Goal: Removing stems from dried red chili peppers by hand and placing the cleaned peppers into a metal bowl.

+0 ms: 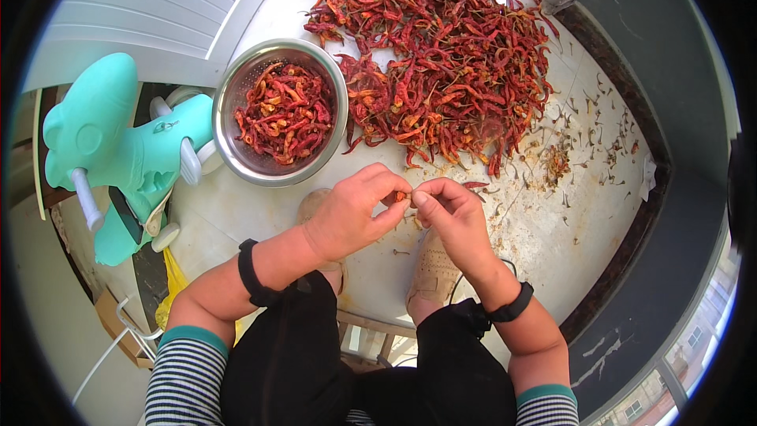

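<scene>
Between the fingertips of my left hand point(358, 207) is a dried red chili pepper point(401, 196), mostly hidden by the fingers. My right hand point(452, 213) meets it there, thumb and forefinger pinched at the pepper's end; whether a stem is between them is too small to tell. Ahead of both hands spreads a large heap of dried red chilies point(437, 65) on the pale floor. To the left of the heap stands a perforated stainless steel colander point(281, 177), holding several chilies that mostly appear stemless.
Loose chili stems point(591, 124) lie scattered on the floor at the right, around a small pile of seeds and bits point(557, 165). A turquoise ride-on toy point(127, 148) stands left of the colander. My beige shoes point(434, 266) are below my hands. A dark wall point(662, 89) borders the right.
</scene>
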Demonstrator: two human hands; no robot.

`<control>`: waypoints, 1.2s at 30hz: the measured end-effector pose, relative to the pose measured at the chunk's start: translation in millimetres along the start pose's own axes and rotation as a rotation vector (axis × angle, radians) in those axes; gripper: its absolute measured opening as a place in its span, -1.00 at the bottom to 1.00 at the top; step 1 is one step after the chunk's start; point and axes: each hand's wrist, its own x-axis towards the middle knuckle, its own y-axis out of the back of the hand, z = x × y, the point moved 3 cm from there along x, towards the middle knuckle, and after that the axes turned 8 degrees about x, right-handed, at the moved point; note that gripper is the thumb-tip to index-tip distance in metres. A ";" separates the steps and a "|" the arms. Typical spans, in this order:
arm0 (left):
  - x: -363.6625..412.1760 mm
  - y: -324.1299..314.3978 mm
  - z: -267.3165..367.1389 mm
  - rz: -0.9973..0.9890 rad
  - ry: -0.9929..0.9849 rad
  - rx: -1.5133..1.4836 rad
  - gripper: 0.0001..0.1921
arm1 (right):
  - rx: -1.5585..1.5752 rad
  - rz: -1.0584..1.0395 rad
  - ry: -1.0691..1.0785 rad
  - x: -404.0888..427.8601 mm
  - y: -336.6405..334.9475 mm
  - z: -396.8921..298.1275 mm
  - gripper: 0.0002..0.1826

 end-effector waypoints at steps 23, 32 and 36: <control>3.2 78.3 -47.0 0.308 0.037 0.411 -0.79 | -0.380 -0.389 -0.322 -9.6 27.0 42.8 -0.75; -6.3 73.1 -63.2 0.230 0.332 0.374 -0.45 | -1.536 0.177 0.308 10.0 102.5 50.1 -0.89; -3.6 57.8 -48.6 0.126 0.223 0.362 -0.51 | -1.612 0.211 0.229 28.0 125.2 59.1 -0.84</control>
